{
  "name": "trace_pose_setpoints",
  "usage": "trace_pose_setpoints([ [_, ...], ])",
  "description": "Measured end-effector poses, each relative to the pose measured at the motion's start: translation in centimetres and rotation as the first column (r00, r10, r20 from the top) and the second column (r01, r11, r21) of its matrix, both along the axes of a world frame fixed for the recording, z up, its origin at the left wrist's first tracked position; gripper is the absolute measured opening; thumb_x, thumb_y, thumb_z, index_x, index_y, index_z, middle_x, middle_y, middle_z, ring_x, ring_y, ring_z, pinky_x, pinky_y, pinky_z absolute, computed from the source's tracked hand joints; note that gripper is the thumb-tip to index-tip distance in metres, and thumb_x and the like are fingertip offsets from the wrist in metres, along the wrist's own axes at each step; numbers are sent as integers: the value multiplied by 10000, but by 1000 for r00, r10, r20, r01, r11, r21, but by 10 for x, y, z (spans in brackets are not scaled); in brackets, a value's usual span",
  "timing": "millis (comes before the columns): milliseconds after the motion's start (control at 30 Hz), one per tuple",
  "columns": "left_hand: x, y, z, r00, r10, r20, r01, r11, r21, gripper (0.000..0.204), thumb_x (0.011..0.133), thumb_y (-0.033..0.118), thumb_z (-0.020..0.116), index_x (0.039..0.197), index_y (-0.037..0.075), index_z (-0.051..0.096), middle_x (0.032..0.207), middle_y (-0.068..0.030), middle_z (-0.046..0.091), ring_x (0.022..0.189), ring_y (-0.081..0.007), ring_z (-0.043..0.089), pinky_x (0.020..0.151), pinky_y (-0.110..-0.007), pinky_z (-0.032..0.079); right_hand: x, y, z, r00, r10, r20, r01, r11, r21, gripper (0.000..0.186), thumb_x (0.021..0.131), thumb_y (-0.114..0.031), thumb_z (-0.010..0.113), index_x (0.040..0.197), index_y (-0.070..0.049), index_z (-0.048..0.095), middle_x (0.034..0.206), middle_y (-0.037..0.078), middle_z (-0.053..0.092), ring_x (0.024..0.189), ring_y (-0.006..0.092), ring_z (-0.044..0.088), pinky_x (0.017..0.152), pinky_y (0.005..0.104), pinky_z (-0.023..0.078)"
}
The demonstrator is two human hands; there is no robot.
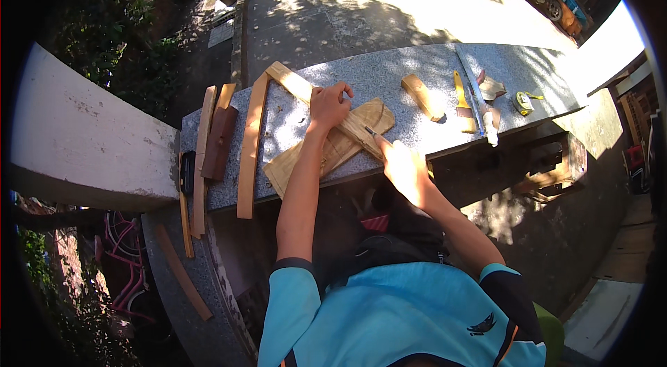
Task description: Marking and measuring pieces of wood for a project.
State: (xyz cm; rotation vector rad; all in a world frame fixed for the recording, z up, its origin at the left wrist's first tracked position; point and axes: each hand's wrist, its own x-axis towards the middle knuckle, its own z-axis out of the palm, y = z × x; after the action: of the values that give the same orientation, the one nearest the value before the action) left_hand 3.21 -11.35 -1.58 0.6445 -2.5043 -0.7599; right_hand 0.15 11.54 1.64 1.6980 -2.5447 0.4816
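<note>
My left hand (329, 109) is closed over a long pale wooden strip (288, 82), pressing it down. The strip lies slantwise across a wider wooden board (281, 164) with a rounded far end; together they form a cross on the grey stone counter. My right hand (404, 169) is closed round a slim tool (370, 131), whose short dark metal tip rests at or just above the strip's near part. Its handle is hidden in my fingers, so I cannot tell its exact kind.
Left on the counter (278, 120) are an L-set wooden strip (251, 152), a dark wood block (220, 143) and more strips. To the right lie a wooden block (419, 95), a yellow-handled tool (460, 89), a handsaw (469, 75) and a tape measure (522, 103). A white pillar (90, 131) stands left.
</note>
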Motion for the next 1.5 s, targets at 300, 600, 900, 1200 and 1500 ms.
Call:
trace_pose_setpoints([
  [300,2,-4,-6,999,-11,-31,10,1000,-14,109,666,122,543,768,141,577,507,21,419,542,-152,478,759,-298,332,5,-19,-2,994,3,-107,10,993,114,503,730,-106,536,1225,-98,448,741,88,526,619,246,587,564,375,471],
  [600,-2,-3,0,1000,-14,-1,14,1000,-15,110,687,119,530,779,157,577,570,-3,492,625,-169,522,797,-319,328,13,-24,14,970,-30,-240,57,993,106,418,734,-100,532,1149,-59,504,714,64,547,551,195,589,485,328,477],
  [900,7,-5,4,992,-119,37,120,993,-7,162,709,242,594,853,169,599,580,25,524,632,-137,534,803,-341,319,-7,33,13,983,7,182,15,993,-120,291,801,-132,510,1081,-100,580,683,126,589,592,290,593,515,393,485],
  [1200,11,2,34,811,-338,478,357,932,54,554,584,575,652,1006,219,615,1007,-113,530,1078,-286,434,1027,-446,129,-33,39,-2,851,72,520,38,980,-197,270,823,-158,483,1056,-65,583,960,139,617,892,346,578,801,432,459],
  [1500,12,-15,-3,890,-385,246,341,918,203,313,673,356,590,876,123,641,848,-75,624,830,-230,582,946,-384,267,-59,46,17,865,310,395,-118,890,-441,234,698,19,516,920,-17,580,771,133,549,733,255,532,685,332,450],
])
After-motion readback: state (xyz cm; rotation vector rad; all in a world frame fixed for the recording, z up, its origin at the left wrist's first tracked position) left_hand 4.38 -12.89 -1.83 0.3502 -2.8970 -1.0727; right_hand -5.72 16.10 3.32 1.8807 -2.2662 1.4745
